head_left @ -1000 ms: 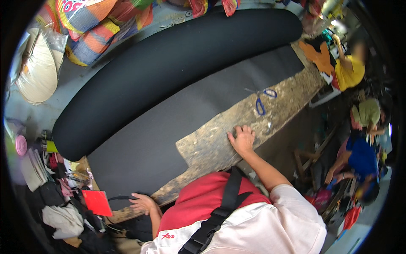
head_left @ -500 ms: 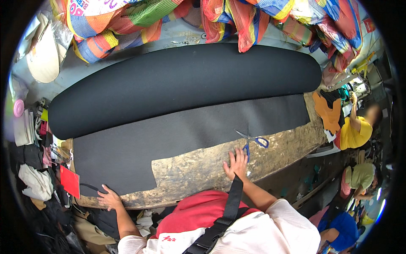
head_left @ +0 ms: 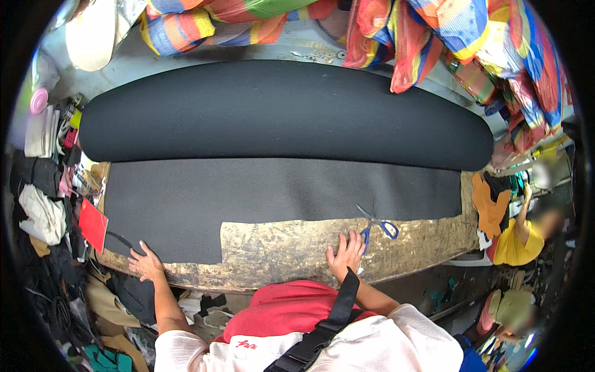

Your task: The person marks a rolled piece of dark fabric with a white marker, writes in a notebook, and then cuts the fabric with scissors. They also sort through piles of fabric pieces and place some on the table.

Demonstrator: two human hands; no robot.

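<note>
A large roll of black fabric [head_left: 285,115] lies along the far side of a worn wooden table [head_left: 279,251]. Its loose dark grey end [head_left: 180,201] spreads flat toward me, with a step cut out of the near edge. At the table's near left edge rests my left hand [head_left: 147,263], fingers apart and holding nothing, beside the fabric corner and a narrow dark strip [head_left: 121,238]. My right hand [head_left: 346,255] lies on the bare wood with fingers spread. Just beyond its fingertips are blue-handled scissors [head_left: 377,227], blades parted, their tips over the fabric.
A red card-like piece [head_left: 93,225] stands out at the table's left end. Orange-brown cut pieces [head_left: 489,204] lie at the right end. Colourful woven bags [head_left: 427,37] hang over the far side. Cloth scraps [head_left: 42,214] crowd the left. Two people are at the right, one in yellow [head_left: 520,242].
The view has turned, so the roll and table now look more level. Both hands stay at about the same places on the table, and the scissors have not moved on it.
</note>
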